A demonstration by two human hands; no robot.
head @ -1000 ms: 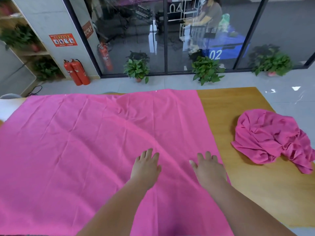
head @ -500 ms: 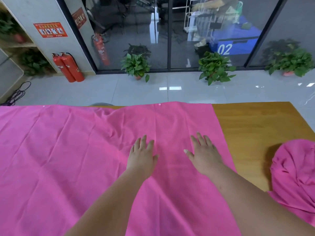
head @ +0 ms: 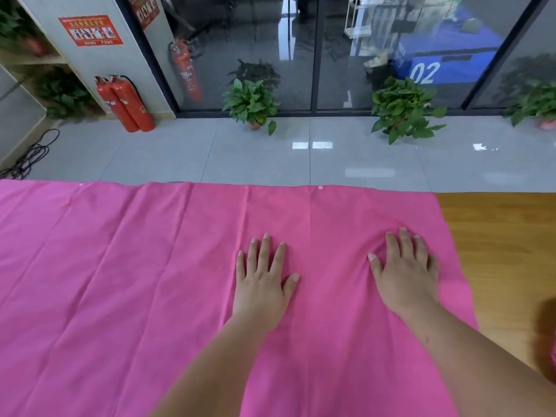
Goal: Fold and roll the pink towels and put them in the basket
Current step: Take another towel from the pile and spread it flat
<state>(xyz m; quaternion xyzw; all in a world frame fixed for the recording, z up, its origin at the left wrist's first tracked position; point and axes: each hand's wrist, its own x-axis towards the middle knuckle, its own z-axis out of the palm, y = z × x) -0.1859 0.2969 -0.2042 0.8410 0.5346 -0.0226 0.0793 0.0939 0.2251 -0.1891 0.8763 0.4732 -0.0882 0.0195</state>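
1. Far L, on the floor past the table: dark cables (head: 33, 155) next to a shelf unit (head: 27, 58) w/ blurred greenery on it.
2. Red sign (head: 90, 30) on a grey pillar. Below it, 2 red fire extinguishers (head: 126, 103) stand upright on the tiles, touching. A 3rd extinguisher (head: 184, 70) is just R of them, by the dark door frame.
3. Pink towel (head: 120, 281): spread flat over the table, running off view at the L and near sides. Its far edge lies along the table's far edge. Shallow creases run far-to-near.
4. L hand (head: 261, 284): palm down on the towel's R half, fingers straight and a bit spread, thumb out to the R. Presses the cloth, grips nothing.
5. Potted plant (head: 252, 103) on the floor by the glass wall, beyond the L hand.
6. R hand (head: 403, 272): palm down on the towel near its R edge, fingers straight and apart, nothing gripped. Small ripple of cloth at thumb and forefinger. A stretch of towel lies btw. the 2 hands.
7. 2nd plant (head: 400, 109) on the floor. Behind the glass, a blue panel marked "02" (head: 424, 72).
8. Table (head: 496, 236): bare wood at the far R corner, R of the towel's edge.
9. 3rd plant (head: 538, 106) at far R.
10. Pink sliver (head: 553, 355) at the R border, too little to tell what.
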